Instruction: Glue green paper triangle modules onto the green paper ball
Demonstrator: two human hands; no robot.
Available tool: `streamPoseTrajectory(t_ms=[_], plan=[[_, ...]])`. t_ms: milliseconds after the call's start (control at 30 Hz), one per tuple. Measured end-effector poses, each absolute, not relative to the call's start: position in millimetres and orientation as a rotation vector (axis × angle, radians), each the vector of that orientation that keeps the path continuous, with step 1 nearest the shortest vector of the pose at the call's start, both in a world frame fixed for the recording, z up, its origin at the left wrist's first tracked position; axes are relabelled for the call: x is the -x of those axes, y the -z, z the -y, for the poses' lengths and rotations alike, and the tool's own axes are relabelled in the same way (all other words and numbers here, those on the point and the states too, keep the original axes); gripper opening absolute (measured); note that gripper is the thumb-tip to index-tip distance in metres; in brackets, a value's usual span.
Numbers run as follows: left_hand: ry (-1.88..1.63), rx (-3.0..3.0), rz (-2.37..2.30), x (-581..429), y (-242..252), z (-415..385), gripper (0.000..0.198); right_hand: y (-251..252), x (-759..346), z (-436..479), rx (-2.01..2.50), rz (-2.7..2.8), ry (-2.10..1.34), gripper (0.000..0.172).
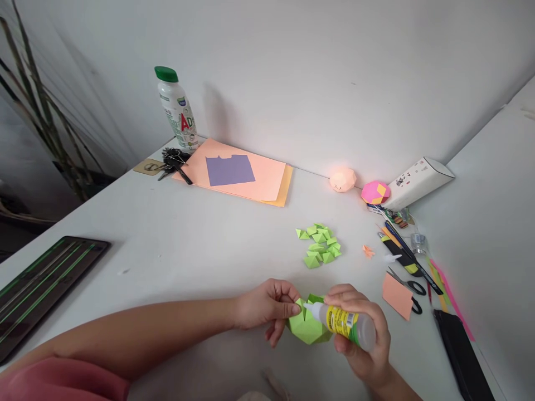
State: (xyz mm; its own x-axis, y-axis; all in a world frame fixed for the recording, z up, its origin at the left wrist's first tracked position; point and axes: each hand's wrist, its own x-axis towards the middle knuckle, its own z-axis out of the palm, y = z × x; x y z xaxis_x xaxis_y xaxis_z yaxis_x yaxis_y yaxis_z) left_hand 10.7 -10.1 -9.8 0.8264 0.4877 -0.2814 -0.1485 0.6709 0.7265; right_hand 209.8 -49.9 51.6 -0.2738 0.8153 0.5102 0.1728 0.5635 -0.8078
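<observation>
My left hand (pixel 276 306) pinches the edge of a green faceted paper ball (pixel 308 329), which is open at its top. In my right hand (pixel 368 323) is a glue bottle (pixel 343 322) with a yellow label, held tilted. The bottle's white nozzle touches or nearly touches the ball's upper edge, close to my left fingertips. Beyond the ball lies a loose cluster of small folded green paper pieces (pixel 320 248). The ball's inside and part of its right side are hidden by the bottle and my right hand.
Scissors (pixel 416 288), an orange paper square (pixel 398 295), pens (pixel 412 256) and a black case (pixel 462 351) line the right. Behind are a pink ball (pixel 375 192), a pale ball (pixel 343 180), orange sheets (pixel 267 186), keys (pixel 173 161) and a white bottle (pixel 178 111). A dark tablet (pixel 45 289) lies left.
</observation>
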Motion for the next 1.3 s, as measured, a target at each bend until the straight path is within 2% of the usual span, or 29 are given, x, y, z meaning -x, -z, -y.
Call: streamPoseTrajectory(t_ms=[600, 1300], plan=[[-0.397, -0.733, -0.47, -10.3, 9.8, 10.4, 0.043, -53.6, -212.7, 48.0, 0.815, 1.713, -0.977, 0.031], [-0.42, -0.71, -0.457, -10.7, 13.7, 10.5, 0.039, -52.9, -211.2, 45.4, 0.83, 1.635, -0.886, 0.029]])
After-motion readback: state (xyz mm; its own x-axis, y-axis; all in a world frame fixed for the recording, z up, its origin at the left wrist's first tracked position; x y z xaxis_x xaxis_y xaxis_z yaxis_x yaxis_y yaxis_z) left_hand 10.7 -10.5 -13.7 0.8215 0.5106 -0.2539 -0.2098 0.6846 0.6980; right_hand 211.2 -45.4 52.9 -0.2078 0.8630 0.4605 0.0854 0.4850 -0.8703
